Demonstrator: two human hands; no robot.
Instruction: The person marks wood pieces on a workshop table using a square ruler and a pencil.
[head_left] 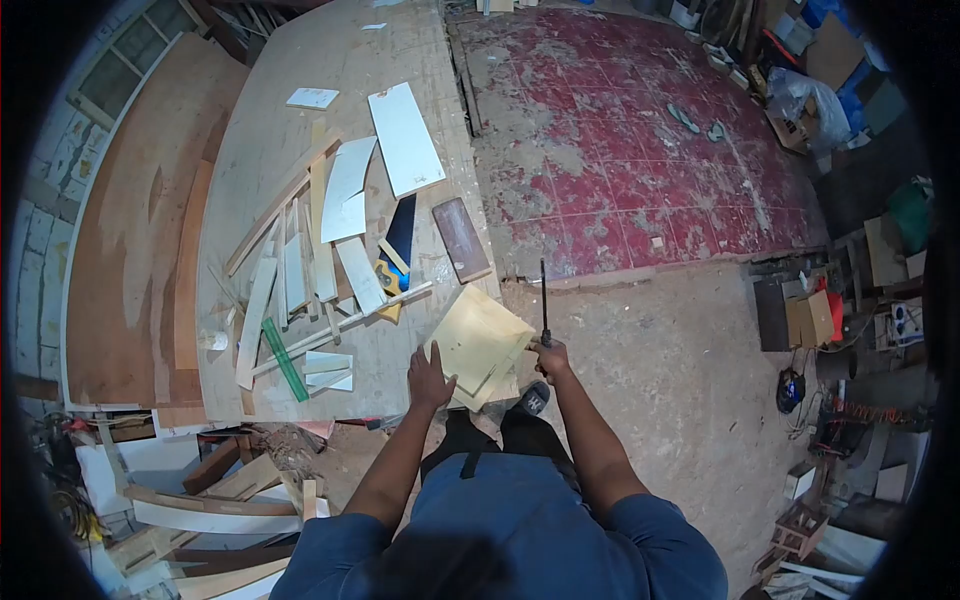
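A pale, square-edged wooden board (pixel 478 332) lies turned at an angle over the near right corner of the worktable, with another light piece showing beneath its lower edge. My left hand (pixel 430 378) rests on the board's left side, fingers stretched out and apart. Beside the board's right corner, my right hand (pixel 549 360) is closed around the grip of a long thin dark tool (pixel 544 295), whose shaft points away from me. What kind of tool it is, I cannot tell. Behind the board lies a handsaw (pixel 400 235) with a yellow and blue handle, close to a brown rectangular block (pixel 462 240).
White panels (pixel 405 140), wood strips (pixel 262 320) and a green strip (pixel 285 360) lie across the worktable (pixel 250 150). Offcuts (pixel 215 510) are piled at lower left. Sandals (pixel 683 119) lie on the red floor (pixel 640 180). A cardboard box (pixel 810 318) stands among clutter at right.
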